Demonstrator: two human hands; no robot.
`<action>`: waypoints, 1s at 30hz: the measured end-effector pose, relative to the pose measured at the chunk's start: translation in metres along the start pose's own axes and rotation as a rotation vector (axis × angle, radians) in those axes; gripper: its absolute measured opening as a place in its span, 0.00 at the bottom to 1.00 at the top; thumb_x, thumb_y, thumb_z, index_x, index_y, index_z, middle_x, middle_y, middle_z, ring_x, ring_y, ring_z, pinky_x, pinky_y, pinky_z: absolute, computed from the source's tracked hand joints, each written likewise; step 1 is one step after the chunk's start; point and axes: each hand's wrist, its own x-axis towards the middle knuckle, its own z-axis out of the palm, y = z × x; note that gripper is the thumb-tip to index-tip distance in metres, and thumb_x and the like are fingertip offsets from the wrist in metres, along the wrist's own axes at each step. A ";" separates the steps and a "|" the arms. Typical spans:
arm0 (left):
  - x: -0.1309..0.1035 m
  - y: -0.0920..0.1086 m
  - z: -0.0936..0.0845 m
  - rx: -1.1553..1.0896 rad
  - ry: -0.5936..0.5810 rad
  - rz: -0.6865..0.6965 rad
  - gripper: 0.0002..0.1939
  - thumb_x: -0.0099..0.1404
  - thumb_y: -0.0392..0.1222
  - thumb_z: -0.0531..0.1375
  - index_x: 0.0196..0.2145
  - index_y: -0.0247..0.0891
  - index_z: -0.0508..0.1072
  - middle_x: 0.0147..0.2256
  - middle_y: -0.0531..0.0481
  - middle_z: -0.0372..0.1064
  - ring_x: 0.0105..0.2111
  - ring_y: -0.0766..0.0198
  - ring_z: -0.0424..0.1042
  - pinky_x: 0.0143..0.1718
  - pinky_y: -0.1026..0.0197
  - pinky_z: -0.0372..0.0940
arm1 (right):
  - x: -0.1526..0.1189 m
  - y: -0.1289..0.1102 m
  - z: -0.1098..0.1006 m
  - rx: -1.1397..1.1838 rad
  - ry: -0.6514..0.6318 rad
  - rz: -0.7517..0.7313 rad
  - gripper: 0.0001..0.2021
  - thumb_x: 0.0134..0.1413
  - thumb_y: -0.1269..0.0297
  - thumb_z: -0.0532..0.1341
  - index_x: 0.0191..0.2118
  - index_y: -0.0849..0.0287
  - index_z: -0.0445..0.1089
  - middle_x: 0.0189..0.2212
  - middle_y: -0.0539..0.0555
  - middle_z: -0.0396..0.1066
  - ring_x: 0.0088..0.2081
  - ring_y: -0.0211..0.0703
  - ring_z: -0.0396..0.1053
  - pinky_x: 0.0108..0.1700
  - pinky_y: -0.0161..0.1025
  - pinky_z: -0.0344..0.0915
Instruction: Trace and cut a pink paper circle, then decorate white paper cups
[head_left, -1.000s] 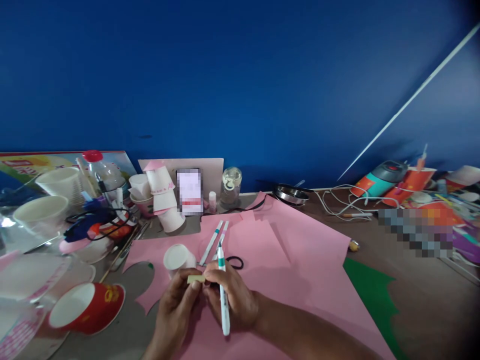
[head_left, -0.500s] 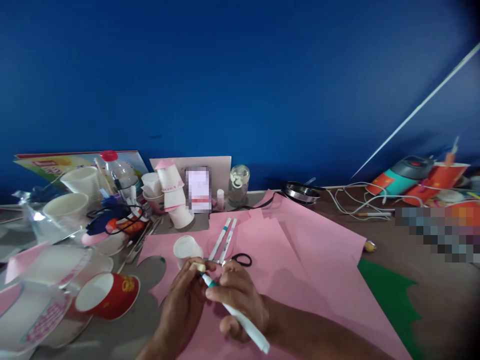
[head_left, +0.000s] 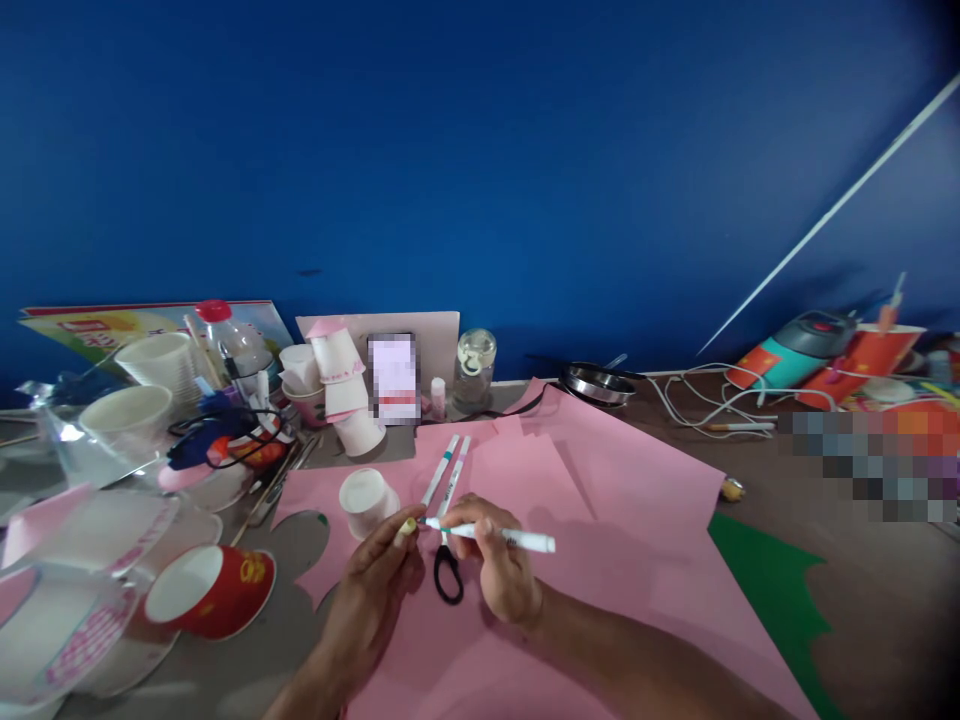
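My left hand (head_left: pixel 371 585) is closed, pinching a small pale yellow piece (head_left: pixel 408 525) between thumb and fingers; its exact kind is too small to make out. In my right hand (head_left: pixel 506 575) is a white marker (head_left: pixel 534 541) with a green tip, held almost level. The tip points left, close to the yellow piece; whether they touch I cannot tell. Below the marker lie scissors (head_left: pixel 450 578) with black handles, their blades partly hidden. A white paper cup (head_left: pixel 361 500) stands beyond my left fingers. Pink paper (head_left: pixel 600 610) spreads under both hands.
Two more markers (head_left: pixel 441 470) lie on the paper. Behind stand stacked paper cups (head_left: pixel 349 395), a phone (head_left: pixel 394 380), a glue stick (head_left: pixel 438 398) and a glass jar (head_left: pixel 475 370). Left are a red cup (head_left: pixel 232 592) and clutter; right, green paper (head_left: pixel 780 570), cables (head_left: pixel 705 400) and a black pan (head_left: pixel 596 384).
The marker has swung from slanting down toward me to nearly level, its tip drawn back from the yellow piece. My right hand has turned, and more of the scissors' handles shows.
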 end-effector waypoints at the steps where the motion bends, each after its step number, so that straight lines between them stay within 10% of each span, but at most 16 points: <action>1: 0.000 0.001 -0.001 0.013 0.002 -0.013 0.19 0.58 0.44 0.68 0.47 0.39 0.77 0.29 0.53 0.66 0.27 0.69 0.63 0.29 0.66 0.60 | 0.001 0.000 -0.001 0.027 0.010 0.049 0.25 0.67 0.49 0.48 0.36 0.60 0.74 0.19 0.47 0.58 0.21 0.36 0.56 0.25 0.35 0.56; 21: -0.004 -0.008 -0.003 0.170 0.047 0.020 0.24 0.48 0.56 0.71 0.38 0.36 0.81 0.21 0.52 0.66 0.22 0.68 0.63 0.24 0.65 0.60 | 0.008 -0.002 0.005 0.136 -0.137 0.285 0.25 0.63 0.43 0.51 0.29 0.61 0.70 0.14 0.43 0.52 0.16 0.31 0.49 0.19 0.30 0.49; 30: -0.020 -0.010 0.004 0.462 0.098 0.227 0.25 0.56 0.58 0.65 0.48 0.44 0.77 0.48 0.45 0.75 0.49 0.52 0.70 0.47 0.61 0.66 | -0.003 -0.005 0.011 0.058 -0.112 0.250 0.25 0.66 0.47 0.49 0.30 0.61 0.73 0.15 0.44 0.54 0.17 0.33 0.53 0.20 0.33 0.55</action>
